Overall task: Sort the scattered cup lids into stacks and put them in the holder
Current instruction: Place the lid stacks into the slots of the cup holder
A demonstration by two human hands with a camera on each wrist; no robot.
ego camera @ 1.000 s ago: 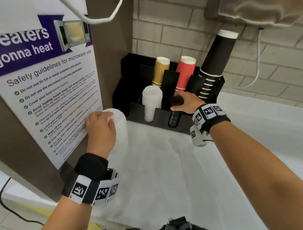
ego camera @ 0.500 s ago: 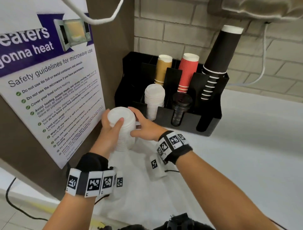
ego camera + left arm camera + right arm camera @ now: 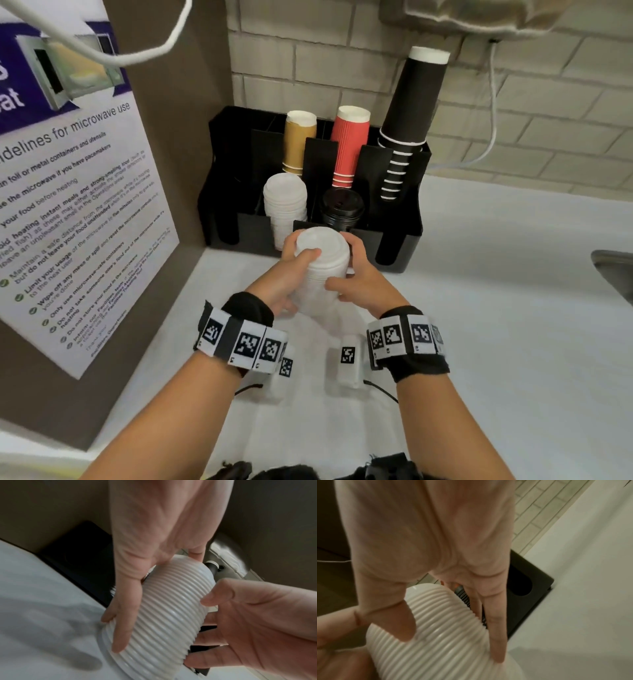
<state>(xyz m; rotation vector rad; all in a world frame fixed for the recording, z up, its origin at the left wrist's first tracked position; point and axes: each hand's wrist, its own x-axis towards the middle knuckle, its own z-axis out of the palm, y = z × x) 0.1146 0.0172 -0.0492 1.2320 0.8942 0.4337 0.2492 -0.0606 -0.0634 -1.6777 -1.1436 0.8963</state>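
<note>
Bright, sharp head view; dim, motion-blurred wrist views

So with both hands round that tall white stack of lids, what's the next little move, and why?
Probably lift the white lid stack and carry it toward the black holder just behind. The left hand and right hand grip it from both sides, and it stands outside the holder, whose front already shows a white stack and a black stack.

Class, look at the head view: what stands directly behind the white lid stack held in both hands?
Behind the held lid stack stands the black holder, with white lids and black lids in front slots. The holder's front wall there is covered.
</note>
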